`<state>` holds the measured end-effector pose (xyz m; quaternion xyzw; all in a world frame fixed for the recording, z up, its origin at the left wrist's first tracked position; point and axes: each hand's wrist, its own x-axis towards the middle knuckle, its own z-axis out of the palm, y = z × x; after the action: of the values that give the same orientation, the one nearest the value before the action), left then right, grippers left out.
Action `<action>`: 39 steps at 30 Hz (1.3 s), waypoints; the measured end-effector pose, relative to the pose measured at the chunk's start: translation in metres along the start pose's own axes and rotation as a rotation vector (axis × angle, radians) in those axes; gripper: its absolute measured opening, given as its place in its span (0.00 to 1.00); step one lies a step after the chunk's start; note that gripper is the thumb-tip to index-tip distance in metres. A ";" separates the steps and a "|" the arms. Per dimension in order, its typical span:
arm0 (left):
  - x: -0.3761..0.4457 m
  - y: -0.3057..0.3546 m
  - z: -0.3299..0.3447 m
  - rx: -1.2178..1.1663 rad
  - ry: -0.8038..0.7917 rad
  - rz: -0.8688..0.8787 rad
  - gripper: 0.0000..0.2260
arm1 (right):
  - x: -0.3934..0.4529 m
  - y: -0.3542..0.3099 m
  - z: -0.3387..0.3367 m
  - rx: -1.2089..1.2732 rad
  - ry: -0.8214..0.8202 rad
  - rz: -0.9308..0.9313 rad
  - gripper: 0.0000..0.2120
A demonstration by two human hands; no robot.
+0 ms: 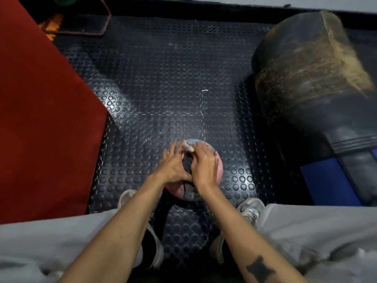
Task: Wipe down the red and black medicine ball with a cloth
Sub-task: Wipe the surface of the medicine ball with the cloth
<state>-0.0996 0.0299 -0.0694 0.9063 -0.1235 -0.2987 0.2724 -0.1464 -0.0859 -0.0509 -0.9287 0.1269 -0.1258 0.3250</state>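
Note:
The red and black medicine ball (218,168) sits on the studded black floor mat (163,88) between my feet, mostly covered by my hands. My left hand (173,166) lies on the ball's left side with fingers spread and fairly straight. My right hand (205,166) rests on the top right of the ball, its fingers curled round a small pale cloth (188,148) that peeks out between the two hands. Most of the cloth is hidden under my fingers.
A red mat (40,119) covers the floor on the left. A worn black punching bag (310,78) with a blue band lies on the right. My grey trouser legs and pale shoes (252,209) frame the ball. A dark metal frame (102,25) stands at the back left.

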 end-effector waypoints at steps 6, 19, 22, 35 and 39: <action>-0.015 -0.001 0.002 -0.024 0.039 -0.007 0.69 | 0.032 -0.016 -0.002 -0.058 -0.101 0.117 0.10; -0.001 -0.001 0.000 -0.076 0.032 -0.027 0.68 | 0.008 -0.013 -0.028 -0.026 -0.124 0.134 0.13; -0.011 -0.008 0.001 -0.077 0.007 -0.014 0.69 | 0.007 -0.005 -0.032 0.037 -0.200 0.090 0.16; -0.014 0.000 -0.001 -0.038 0.009 -0.020 0.69 | 0.064 0.023 -0.023 0.091 -0.172 0.424 0.10; -0.004 -0.001 -0.008 -0.033 0.011 -0.019 0.70 | 0.032 -0.001 -0.024 0.002 -0.095 0.282 0.13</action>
<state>-0.0979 0.0359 -0.0630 0.9045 -0.1083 -0.2983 0.2850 -0.1241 -0.1088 -0.0273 -0.9063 0.2403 -0.0350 0.3459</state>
